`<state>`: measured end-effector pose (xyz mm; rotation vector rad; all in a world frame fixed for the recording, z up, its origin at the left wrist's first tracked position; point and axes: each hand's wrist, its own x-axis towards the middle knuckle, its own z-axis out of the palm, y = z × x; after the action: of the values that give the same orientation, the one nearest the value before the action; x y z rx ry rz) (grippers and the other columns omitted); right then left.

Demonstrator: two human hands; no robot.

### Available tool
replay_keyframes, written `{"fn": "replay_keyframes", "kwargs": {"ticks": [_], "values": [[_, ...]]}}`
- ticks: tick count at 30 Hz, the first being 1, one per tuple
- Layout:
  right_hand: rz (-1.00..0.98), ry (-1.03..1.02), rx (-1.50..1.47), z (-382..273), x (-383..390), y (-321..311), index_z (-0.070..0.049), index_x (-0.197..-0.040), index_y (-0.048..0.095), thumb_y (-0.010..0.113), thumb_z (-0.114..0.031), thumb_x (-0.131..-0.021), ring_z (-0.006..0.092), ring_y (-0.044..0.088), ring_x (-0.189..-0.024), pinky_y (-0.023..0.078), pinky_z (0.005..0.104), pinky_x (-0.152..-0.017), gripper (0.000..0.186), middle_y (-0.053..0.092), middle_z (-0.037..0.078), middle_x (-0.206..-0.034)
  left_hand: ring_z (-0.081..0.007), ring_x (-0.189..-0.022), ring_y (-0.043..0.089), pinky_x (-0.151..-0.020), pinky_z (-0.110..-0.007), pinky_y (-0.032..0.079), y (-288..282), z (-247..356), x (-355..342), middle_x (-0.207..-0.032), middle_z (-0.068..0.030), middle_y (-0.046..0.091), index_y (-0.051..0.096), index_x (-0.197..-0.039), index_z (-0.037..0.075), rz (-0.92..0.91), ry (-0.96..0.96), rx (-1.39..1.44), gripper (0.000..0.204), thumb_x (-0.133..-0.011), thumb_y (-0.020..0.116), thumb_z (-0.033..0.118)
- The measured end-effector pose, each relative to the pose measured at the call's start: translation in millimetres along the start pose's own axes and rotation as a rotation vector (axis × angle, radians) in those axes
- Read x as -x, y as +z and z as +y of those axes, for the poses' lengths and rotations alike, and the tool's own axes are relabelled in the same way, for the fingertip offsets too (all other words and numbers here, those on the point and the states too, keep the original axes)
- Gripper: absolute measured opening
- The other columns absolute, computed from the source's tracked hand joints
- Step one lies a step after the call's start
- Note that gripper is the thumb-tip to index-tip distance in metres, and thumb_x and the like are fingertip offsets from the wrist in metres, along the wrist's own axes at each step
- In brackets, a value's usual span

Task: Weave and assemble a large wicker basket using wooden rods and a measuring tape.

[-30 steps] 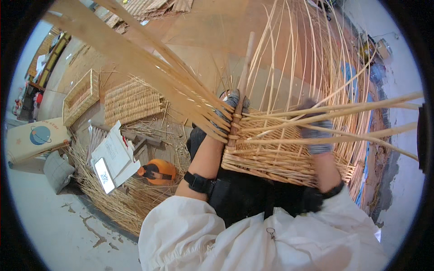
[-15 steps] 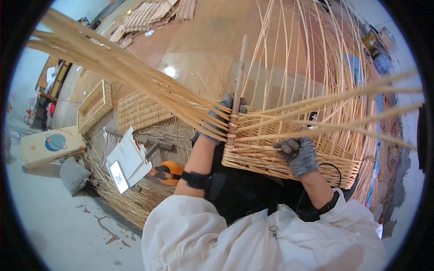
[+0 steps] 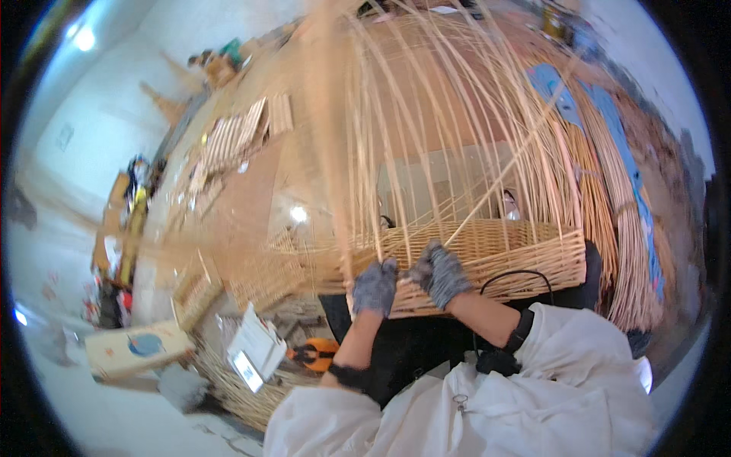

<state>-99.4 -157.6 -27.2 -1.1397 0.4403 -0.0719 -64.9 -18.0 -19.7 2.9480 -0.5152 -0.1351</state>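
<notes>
A partly woven wicker basket [image 3: 525, 255] lies across my lap, its long upright rods [image 3: 457, 129] fanning away from me. My left hand [image 3: 375, 288], in a grey knit glove, is closed on the weave at the basket's left end. Just right of it, my right hand [image 3: 442, 276], gloved alike, is closed with its fingertips against the wicker. A pale willow rod [image 3: 506, 179] slants up and right from that hand. To the left, a bundle of weaving rods [image 3: 228, 259] is smeared by motion. Both hands' fingertips are partly hidden.
Bundles of rods [image 3: 632, 266] lie on the right beside blue cloth [image 3: 646, 236]. At the left are an orange-handled tool [image 3: 320, 354], a phone [image 3: 247, 371] on papers [image 3: 259, 339], a decorated box [image 3: 141, 349] and a rectangular woven tray [image 3: 196, 291]. A black cable [image 3: 525, 273] loops over the basket.
The basket has turned and its left end has swung nearer. My right hand has moved left beside my left hand, which has come lower. The left-hand rods have swung and blurred.
</notes>
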Motion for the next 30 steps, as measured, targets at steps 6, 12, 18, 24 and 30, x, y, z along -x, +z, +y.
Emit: {"fn": "replay_keyframes", "kwargs": {"ticks": [6,12,18,24,30], "values": [[0.104,0.062,-0.08,15.6,12.0,20.2,-0.009,-0.071,0.042,0.043,-0.031,-0.087,0.0113,0.042,-0.049,0.041,0.0271,-0.047,0.028,0.041,0.0,-0.057,-0.0357,-0.071,0.056,-0.062,-0.042,0.044,-6.3,-0.3,6.8,-0.073,-0.0211,0.058,0.057,-0.084,0.003,0.13,0.009,0.619,0.031,-0.085,0.045,0.032],[-0.114,0.296,-0.905,10.9,-24.3,-8.5,-0.01,-0.07,0.043,0.045,-0.015,-0.084,0.0201,0.04,-0.048,0.041,0.0354,-0.052,0.015,0.043,0.004,-0.057,-0.0292,-0.072,0.057,-0.067,-0.035,0.045,-4.1,-9.9,-15.2,-0.075,-0.0165,0.059,0.053,-0.092,0.001,-0.026,0.08,0.457,0.034,-0.079,0.057,0.032],[-0.062,0.011,-0.278,-72.7,-42.9,-83.4,-0.006,-0.077,0.045,0.044,-0.013,-0.085,0.0215,0.055,-0.071,0.048,0.0345,-0.071,0.01,0.053,0.009,-0.069,-0.0217,-0.078,0.056,-0.072,-0.033,0.044,-18.8,-7.1,-17.6,-0.081,-0.0127,0.059,0.056,-0.087,0.001,-0.227,0.004,0.616,0.041,-0.072,0.065,0.038],[-0.243,-0.919,1.516,-116.1,-143.0,18.5,-0.002,-0.106,0.046,0.046,-0.007,-0.08,0.0268,0.053,-0.089,0.043,0.0396,-0.075,0.026,0.056,0.019,-0.095,-0.0288,-0.077,0.057,-0.071,-0.035,0.044,-8.2,12.4,-24.0,-0.078,-0.0177,0.06,0.058,-0.087,0.0,-0.102,-0.303,0.446,0.047,-0.072,0.059,0.045],[0.104,-0.342,0.73,-53.5,-203.3,-1.0,-0.009,-0.125,0.031,0.045,-0.013,-0.082,0.0268,0.053,-0.087,0.044,0.0404,-0.076,0.046,0.054,0.016,-0.099,-0.0323,-0.081,0.057,-0.074,-0.037,0.043,-5.2,20.6,-30.0,-0.083,-0.0183,0.06,0.059,-0.094,0.003,-0.144,-0.249,0.359,0.049,-0.076,0.051,0.048]]}}
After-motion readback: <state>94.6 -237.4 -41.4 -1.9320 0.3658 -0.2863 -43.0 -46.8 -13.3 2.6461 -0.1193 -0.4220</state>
